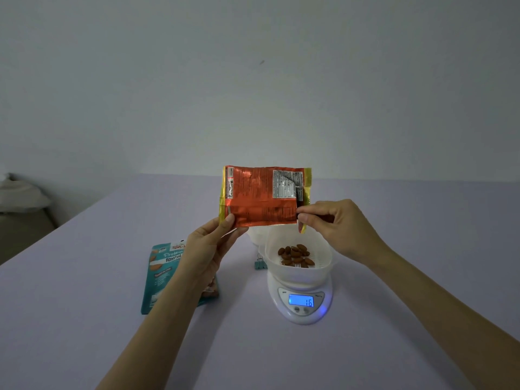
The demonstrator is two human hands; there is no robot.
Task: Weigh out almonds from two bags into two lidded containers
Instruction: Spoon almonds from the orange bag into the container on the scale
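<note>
Just above my fingers stands the orange bag (pixel 261 197), its lower corners pinched by my left hand (pixel 209 243) and right hand (pixel 334 223), with almonds (pixel 295 254) below them in the bowl (pixel 323 268) on the scale (pixel 301 308); I judge this is the weighing step, needing a gentle tipping next.

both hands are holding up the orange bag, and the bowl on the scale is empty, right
Not quite. The bowl on the scale is not empty: the head view shows almonds in it. The rest holds: the left hand and the right hand are both holding up the orange bag.
</note>
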